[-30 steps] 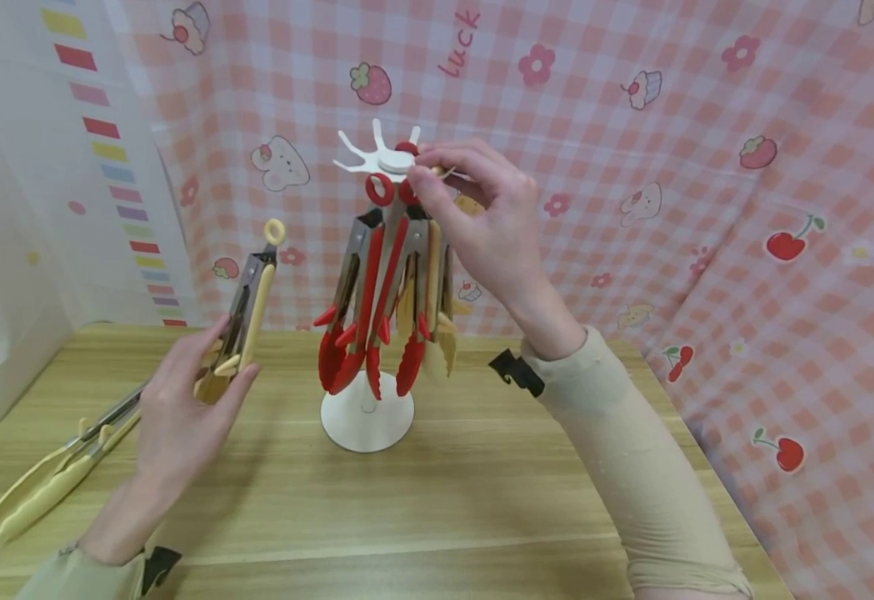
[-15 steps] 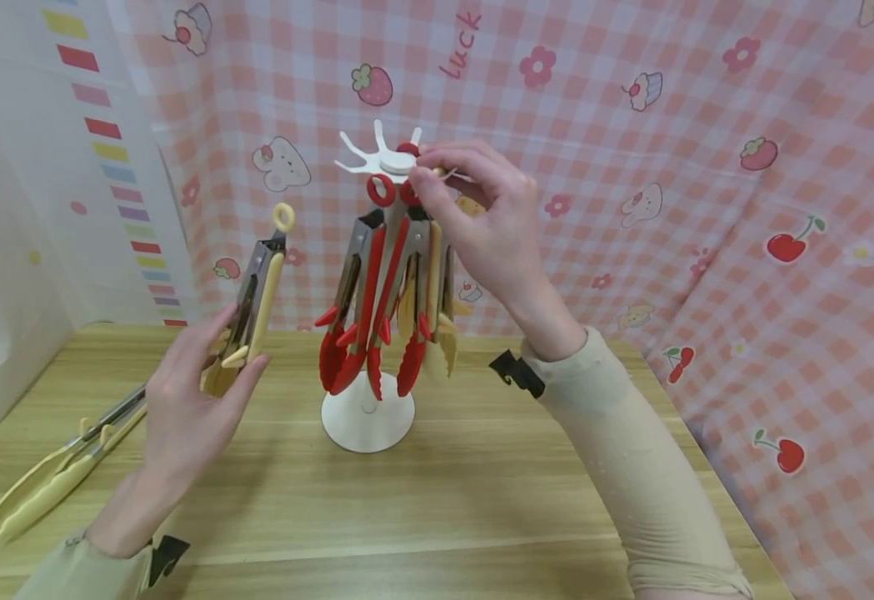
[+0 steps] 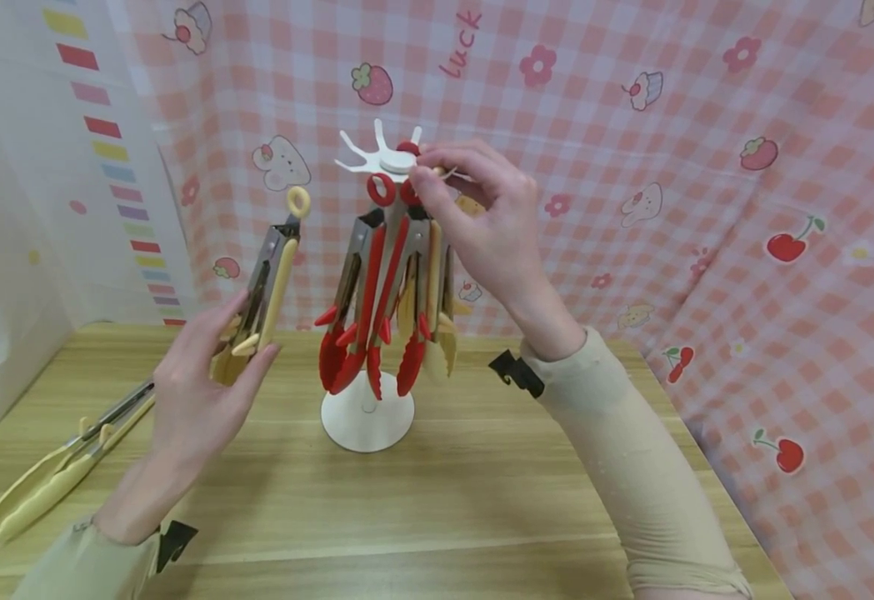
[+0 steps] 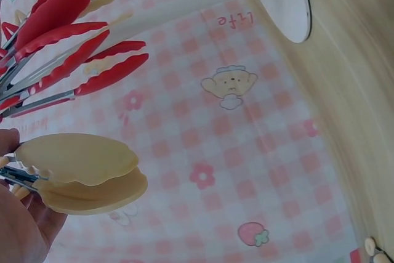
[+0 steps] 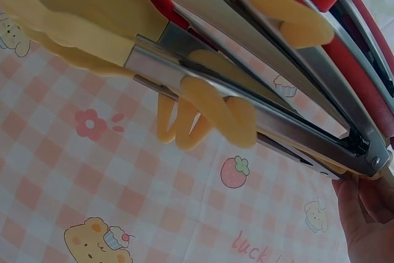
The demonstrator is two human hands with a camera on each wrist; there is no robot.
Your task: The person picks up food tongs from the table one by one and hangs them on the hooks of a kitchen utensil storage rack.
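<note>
My left hand (image 3: 198, 396) grips yellow-and-steel tongs (image 3: 280, 287) near their head, with the ring end tilted up, left of a white hanging rack (image 3: 395, 161). In the left wrist view, the yellow heads of these tongs (image 4: 86, 180) stand slightly apart. At the rack's top, my right hand (image 3: 492, 212) pinches its right side between thumb and fingers; the exact contact is partly hidden. Red tongs (image 3: 367, 283) hang by their rings from the rack's hooks. Yellow tongs (image 5: 203, 90) hang just below the right hand in the right wrist view.
Another pair of yellow tongs (image 3: 62, 479) lies on the wooden table (image 3: 481, 517) at the left. The rack's round white base (image 3: 367, 425) stands mid-table. Bare hooks (image 3: 357, 150) fan out to the rack's left. A pink checked cloth (image 3: 594, 125) hangs behind.
My left hand has carried its tongs up and to the right, closer to the rack. The right hand and the rack look unmoved.
</note>
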